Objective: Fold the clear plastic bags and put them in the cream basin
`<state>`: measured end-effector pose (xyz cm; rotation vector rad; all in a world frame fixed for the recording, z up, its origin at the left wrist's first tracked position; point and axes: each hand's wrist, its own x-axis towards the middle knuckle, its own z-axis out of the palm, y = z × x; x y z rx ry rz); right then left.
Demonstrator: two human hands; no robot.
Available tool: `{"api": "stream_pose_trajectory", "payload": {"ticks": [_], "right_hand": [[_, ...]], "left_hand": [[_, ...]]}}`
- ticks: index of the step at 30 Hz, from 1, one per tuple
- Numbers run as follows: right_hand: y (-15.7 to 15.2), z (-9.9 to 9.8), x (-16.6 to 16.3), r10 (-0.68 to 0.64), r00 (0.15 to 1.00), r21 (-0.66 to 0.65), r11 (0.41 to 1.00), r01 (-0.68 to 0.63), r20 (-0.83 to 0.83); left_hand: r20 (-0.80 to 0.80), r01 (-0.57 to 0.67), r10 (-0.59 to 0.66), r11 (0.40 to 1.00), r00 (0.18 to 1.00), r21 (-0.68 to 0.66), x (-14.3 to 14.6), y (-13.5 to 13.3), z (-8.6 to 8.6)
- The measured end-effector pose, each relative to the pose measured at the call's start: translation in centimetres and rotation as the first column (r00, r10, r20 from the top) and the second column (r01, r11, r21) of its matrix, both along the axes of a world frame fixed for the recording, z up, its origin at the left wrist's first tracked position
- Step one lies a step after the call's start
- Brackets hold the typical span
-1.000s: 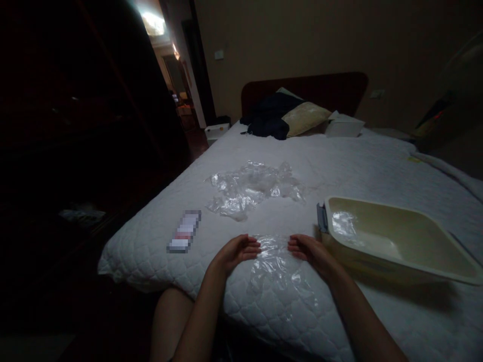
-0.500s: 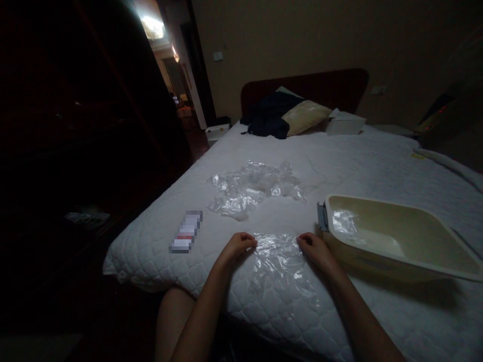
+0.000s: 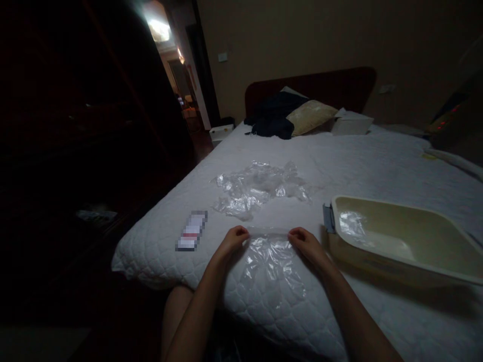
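Note:
A clear plastic bag point(image 3: 270, 259) spreads over the near edge of the bed, its far edge pulled straight between both hands. My left hand point(image 3: 237, 238) pinches the left corner of that edge, fingers closed. At the right corner, my right hand point(image 3: 303, 241) pinches it in the same way. Just beyond lies a crumpled heap of clear plastic bags point(image 3: 260, 188), apart from the hands. Right of my right hand stands a cream plastic bin point(image 3: 400, 229) with a grey latch and some clear plastic inside.
A phone-like blurred object point(image 3: 191, 231) lies left on the white quilted bed point(image 3: 158, 241). Toward the headboard point(image 3: 339, 83) are dark clothing point(image 3: 273, 118), a beige pillow point(image 3: 311, 116) and a white box point(image 3: 352, 124). The bed's left edge drops to a dark floor.
The bag's far edge has risen slightly and now looks like a narrow band. Both hands have moved a little up and left in view, closer together. The camera has shifted slightly.

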<state>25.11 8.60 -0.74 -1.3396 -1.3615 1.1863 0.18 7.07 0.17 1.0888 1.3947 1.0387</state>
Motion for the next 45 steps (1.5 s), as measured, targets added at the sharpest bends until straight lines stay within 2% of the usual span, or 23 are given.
{"api": "stream_pose_trajectory", "payload": {"ticks": [4, 8, 12, 15, 19, 23, 28, 34, 37, 40, 45], "right_hand": [[-0.2, 0.1, 0.2, 0.042, 0.997, -0.096, 0.994, -0.047, -0.063], [-0.2, -0.3, 0.7, 0.053, 0.996, -0.151, 0.987, -0.062, -0.067], [-0.4, -0.5, 0.6, 0.073, 0.995, -0.116, 0.99, -0.08, -0.067], [-0.7, -0.4, 0.8, 0.108, 0.991, -0.102, 0.988, -0.116, -0.077], [-1.1, -0.4, 1.1, 0.159, 0.985, -0.115, 0.98, -0.165, -0.06], [-1.2, -0.2, 1.2, 0.176, 0.984, -0.106, 0.979, -0.174, 0.008], [-1.2, 0.1, 1.3, 0.229, 0.965, -0.036, 0.973, -0.227, 0.123], [-1.6, 0.0, 1.5, 0.265, 0.943, 0.046, 0.959, -0.279, 0.202], [-1.9, -0.1, 1.6, 0.253, 0.947, 0.091, 0.957, -0.275, 0.2], [-2.0, -0.4, 1.8, 0.297, 0.941, 0.155, 0.934, -0.321, 0.161], [-2.2, -0.2, 2.0, 0.332, 0.934, 0.211, 0.911, -0.354, 0.133]], "left_hand": [[0.099, 0.097, -0.091, 0.993, 0.991, -0.061, -0.4, -1.0, 0.3], [0.164, 0.104, -0.092, 0.993, 0.982, -0.061, -0.4, -1.1, -0.7], [0.112, 0.124, -0.123, 0.992, 0.986, 0.0, -0.3, -0.7, -1.7], [0.061, 0.125, -0.127, 0.991, 0.99, 0.038, -0.2, -0.9, -1.4], [0.077, 0.13, -0.133, 0.991, 0.988, 0.04, -0.1, -1.5, -0.5], [0.045, 0.142, -0.144, 0.989, 0.988, 0.049, 0.0, -1.7, -0.6], [-0.068, 0.143, -0.14, 0.989, 0.988, 0.045, 0.1, -1.6, -1.1], [-0.177, 0.224, -0.205, 0.969, 0.963, 0.099, -0.4, -1.6, -1.7], [-0.215, 0.223, -0.191, 0.965, 0.958, 0.134, -0.7, -1.5, -2.4], [-0.226, 0.219, -0.178, 0.96, 0.958, 0.175, -0.9, -1.4, -3.0], [-0.215, 0.193, -0.146, 0.956, 0.966, 0.22, -0.7, -1.5, -2.8]]}}
